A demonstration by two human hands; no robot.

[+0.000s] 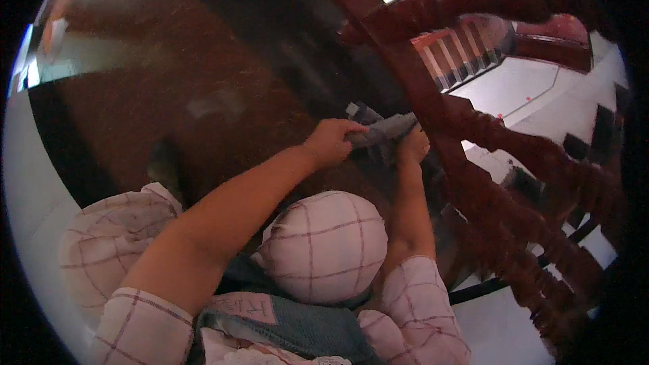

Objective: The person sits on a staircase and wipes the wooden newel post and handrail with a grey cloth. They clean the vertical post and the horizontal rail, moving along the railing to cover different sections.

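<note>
A grey cloth [387,129], bunched and stretched out, lies between my hands beside the dark red-brown wooden railing [433,115]. My left hand [331,142] is closed on its left end, with the fingers pinched together. On the other end my right hand [414,146] is closed, right against the bottom rail; its fingers are partly hidden by the cloth. A loose grey fold [362,112] sticks out above, and another part hangs below between the hands.
Turned wooden balusters [520,145] stand along the right. Through them a lower light floor [520,84] and striped steps [460,54] show. My knees in checked cloth [328,246] are close below my hands, over a dark brown, glossy floor [169,54] with a black border.
</note>
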